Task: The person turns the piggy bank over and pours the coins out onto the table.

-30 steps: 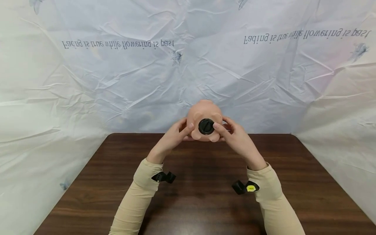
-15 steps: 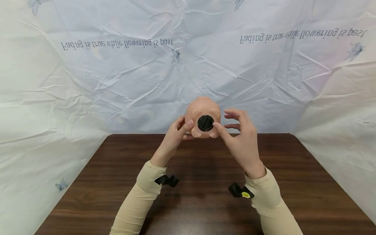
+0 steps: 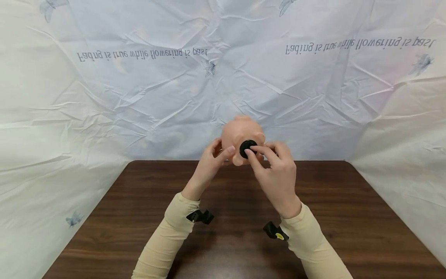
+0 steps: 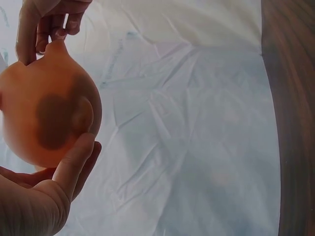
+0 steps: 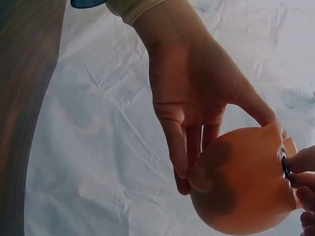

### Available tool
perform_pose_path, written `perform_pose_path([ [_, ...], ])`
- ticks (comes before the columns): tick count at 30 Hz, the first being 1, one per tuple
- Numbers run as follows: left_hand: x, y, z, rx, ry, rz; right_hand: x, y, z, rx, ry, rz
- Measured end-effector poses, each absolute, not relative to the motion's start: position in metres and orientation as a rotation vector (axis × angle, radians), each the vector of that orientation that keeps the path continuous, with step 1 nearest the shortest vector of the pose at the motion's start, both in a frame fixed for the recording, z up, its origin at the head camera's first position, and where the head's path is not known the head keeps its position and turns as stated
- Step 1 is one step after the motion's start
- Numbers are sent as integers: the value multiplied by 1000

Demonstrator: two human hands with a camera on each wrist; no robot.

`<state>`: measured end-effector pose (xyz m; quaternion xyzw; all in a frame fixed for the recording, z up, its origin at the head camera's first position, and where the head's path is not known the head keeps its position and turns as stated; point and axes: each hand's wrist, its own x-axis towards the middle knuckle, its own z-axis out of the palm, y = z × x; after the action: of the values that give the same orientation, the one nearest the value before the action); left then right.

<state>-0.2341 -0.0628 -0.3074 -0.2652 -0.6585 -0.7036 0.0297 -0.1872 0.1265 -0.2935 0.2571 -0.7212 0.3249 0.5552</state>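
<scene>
A left hand (image 3: 208,162) grips a rounded, peach-coloured piggy bank (image 3: 240,133), held underside-up above the far edge of a dark wooden table (image 3: 348,217), as the right hand (image 3: 277,174) pinches its round black plug (image 3: 246,148).

A dark brown wood-grain tabletop (image 3: 348,217) stands against a crinkled white backdrop sheet (image 3: 139,97) that wraps round its far and side edges, printed with mirrored lines of grey lettering (image 3: 142,53) and small pale dragonfly motifs (image 3: 209,68).
</scene>
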Motion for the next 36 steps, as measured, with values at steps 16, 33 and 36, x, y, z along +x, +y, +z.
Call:
perform_pose_path([
  [16,-234,-65,-305,-817,-2071,-2145,-185,121,-289,597,-1742,816],
  [33,-237,-71,-304,-840,-2114,-2092,-194,130,-281,834,-1757,597],
  [36,-238,-72,-305,-834,-2126,-2084,-195,134,-280,867,-1780,561],
])
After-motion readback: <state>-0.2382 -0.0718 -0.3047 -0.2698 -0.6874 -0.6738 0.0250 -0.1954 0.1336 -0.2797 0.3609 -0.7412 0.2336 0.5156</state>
